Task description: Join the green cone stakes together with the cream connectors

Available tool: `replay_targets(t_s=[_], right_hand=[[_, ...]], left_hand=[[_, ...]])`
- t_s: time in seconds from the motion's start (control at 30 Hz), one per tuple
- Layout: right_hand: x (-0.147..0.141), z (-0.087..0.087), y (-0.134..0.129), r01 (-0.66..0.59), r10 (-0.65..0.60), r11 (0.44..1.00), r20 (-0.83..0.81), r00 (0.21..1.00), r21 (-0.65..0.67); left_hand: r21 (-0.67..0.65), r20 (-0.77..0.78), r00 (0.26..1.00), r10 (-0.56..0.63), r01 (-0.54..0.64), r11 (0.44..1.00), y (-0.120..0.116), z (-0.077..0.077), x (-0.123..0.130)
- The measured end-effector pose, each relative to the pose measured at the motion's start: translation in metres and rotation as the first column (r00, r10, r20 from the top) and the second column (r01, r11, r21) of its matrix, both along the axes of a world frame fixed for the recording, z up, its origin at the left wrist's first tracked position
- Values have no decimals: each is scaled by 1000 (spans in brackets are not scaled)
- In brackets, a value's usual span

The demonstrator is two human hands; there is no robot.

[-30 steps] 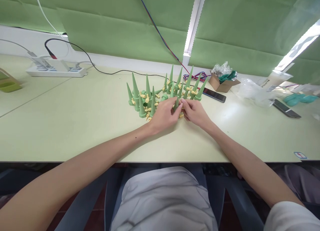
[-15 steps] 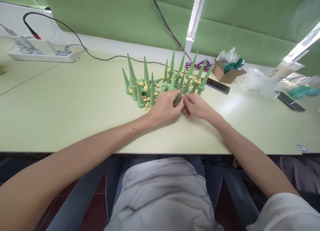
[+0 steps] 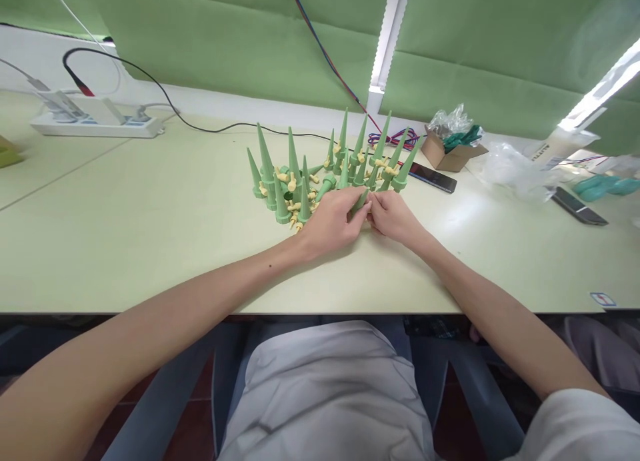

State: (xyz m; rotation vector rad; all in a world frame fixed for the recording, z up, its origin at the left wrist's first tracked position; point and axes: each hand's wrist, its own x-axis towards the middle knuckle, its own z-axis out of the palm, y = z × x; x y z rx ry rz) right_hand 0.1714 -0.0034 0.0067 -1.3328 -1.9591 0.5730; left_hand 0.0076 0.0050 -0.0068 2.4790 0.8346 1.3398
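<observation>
My left hand [image 3: 334,220] is closed around a green plant-watering spike [image 3: 359,202], its tapered tip showing above the fingers. Touching it from the right, my right hand [image 3: 396,216] pinches at the spike's wide end; what lies between those fingertips is hidden. Just beyond both hands stand several more green spikes, such as a tall one [image 3: 305,193] on the left and another [image 3: 409,162] on the right. Small pale-yellow valves [image 3: 293,182] are fitted to some of them or lie loose among them. A green spike [image 3: 326,186] lies on its side in the middle.
A black phone [image 3: 431,178] and a small cardboard box [image 3: 445,156] lie behind the spikes to the right, near clear plastic bags [image 3: 520,171]. A second phone [image 3: 579,206] is farther right. At the far left is a white power strip [image 3: 95,124] with a black cable.
The whole view has shifted slightly as the head moved. Both hands remain together at the same spike, with the right fingers slightly more curled.
</observation>
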Motion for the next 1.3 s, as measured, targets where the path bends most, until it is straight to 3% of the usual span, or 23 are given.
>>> replay_targets(t_s=[0.2,0.4,0.6,0.97,1.3], right_hand=[[-3,-1,0,60,-66,995,-85,994,-76],[-3,-4,1,17,-21,1000,-219,975,-20],[-2,-8,3,-26,28,1000,-194,981,17],[-5,-8,3,92,-92,996,-77,993,-12],[-5,-6,0,17,-7,999,-219,976,47]], left_hand=[[28,27,999,-37,36,999,2,-3,0],[-53,97,992,75,-70,996,4,1,-1],[-113,116,988,105,-92,989,4,3,-3],[-44,75,996,48,-45,998,1,1,-2],[-118,131,985,116,-101,988,1,6,-4]])
